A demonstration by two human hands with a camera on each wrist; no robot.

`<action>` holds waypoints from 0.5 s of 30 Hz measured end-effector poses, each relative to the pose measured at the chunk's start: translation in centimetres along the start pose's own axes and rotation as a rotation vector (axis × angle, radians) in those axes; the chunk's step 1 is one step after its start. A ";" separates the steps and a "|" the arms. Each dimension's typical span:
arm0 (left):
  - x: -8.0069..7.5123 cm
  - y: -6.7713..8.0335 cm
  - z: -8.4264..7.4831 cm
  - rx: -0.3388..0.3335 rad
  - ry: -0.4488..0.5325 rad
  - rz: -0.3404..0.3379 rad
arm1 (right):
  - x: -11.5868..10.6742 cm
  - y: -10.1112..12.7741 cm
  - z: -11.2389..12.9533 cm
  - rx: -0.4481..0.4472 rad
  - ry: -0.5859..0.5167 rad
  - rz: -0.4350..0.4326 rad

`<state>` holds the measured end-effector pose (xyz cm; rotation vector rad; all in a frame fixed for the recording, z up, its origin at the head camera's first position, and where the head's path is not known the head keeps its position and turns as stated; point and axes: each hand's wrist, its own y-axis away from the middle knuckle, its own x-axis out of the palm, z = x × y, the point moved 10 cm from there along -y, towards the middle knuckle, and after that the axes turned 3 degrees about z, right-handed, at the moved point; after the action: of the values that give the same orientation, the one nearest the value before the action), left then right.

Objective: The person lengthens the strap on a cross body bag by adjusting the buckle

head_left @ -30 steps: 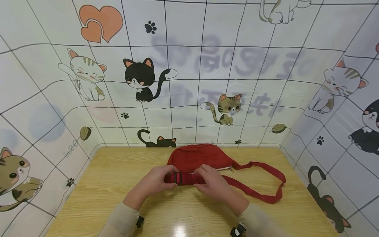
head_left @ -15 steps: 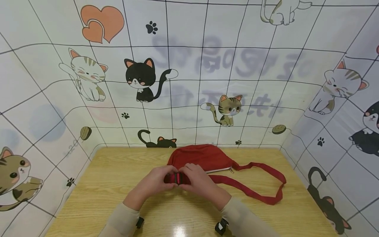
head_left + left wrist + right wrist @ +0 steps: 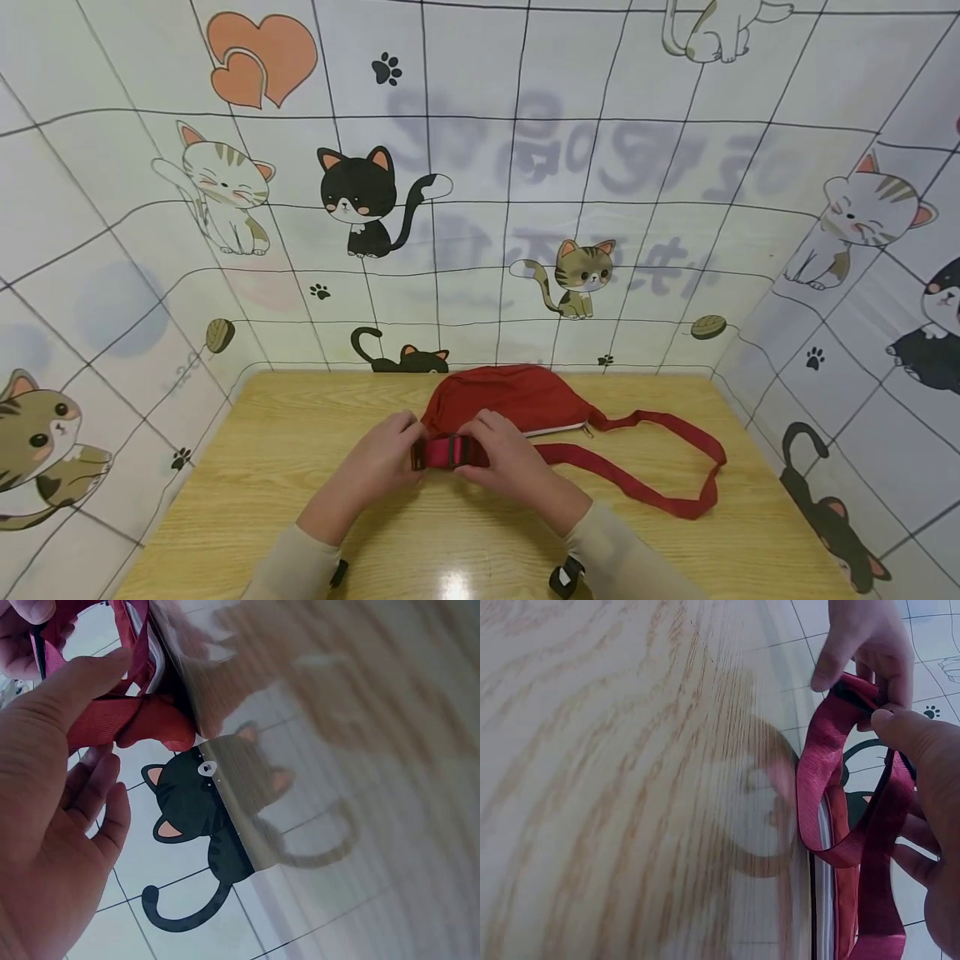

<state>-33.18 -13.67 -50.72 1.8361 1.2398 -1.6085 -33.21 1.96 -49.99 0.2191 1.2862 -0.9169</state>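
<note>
A red waist bag [image 3: 510,396] lies at the back of the table, its white-edged zipper facing front. Before it, my left hand [image 3: 382,458] pinches the strap's left end at a black buckle piece [image 3: 418,455]. My right hand [image 3: 510,458] grips the strap just right of a black slide adjuster [image 3: 455,451], thumb in front and fingers behind. A short stretch of dark red strap [image 3: 435,454] runs between the hands. In the right wrist view the strap [image 3: 821,765] makes a loop below the hands. My left thumb [image 3: 94,679] lies against the strap in the left wrist view.
The rest of the strap [image 3: 667,500] curves in a wide loop on the right side of the wooden table [image 3: 300,417]. Cat-printed sheeting [image 3: 480,208] stands behind the table and along both sides. A zipper pull [image 3: 588,431] hangs at the bag's right end.
My right hand has moved left along the strap to the slide adjuster. My left hand has since shifted slightly left, off the adjuster, baring strap and the black buckle piece. The bag has stayed put.
</note>
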 end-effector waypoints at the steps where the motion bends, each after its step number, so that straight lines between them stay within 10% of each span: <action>1: 0.0 0.0 0.1 -0.007 0.007 0.003 | -0.1 0.0 -0.1 0.006 -0.003 0.000; 15: -0.2 0.1 0.3 0.023 0.059 -0.028 | 0.1 0.4 -0.6 0.097 -0.047 0.094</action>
<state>-33.23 -14.00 -50.58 1.9012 1.2825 -1.6000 -33.39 2.52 -50.35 0.3290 1.1799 -0.8996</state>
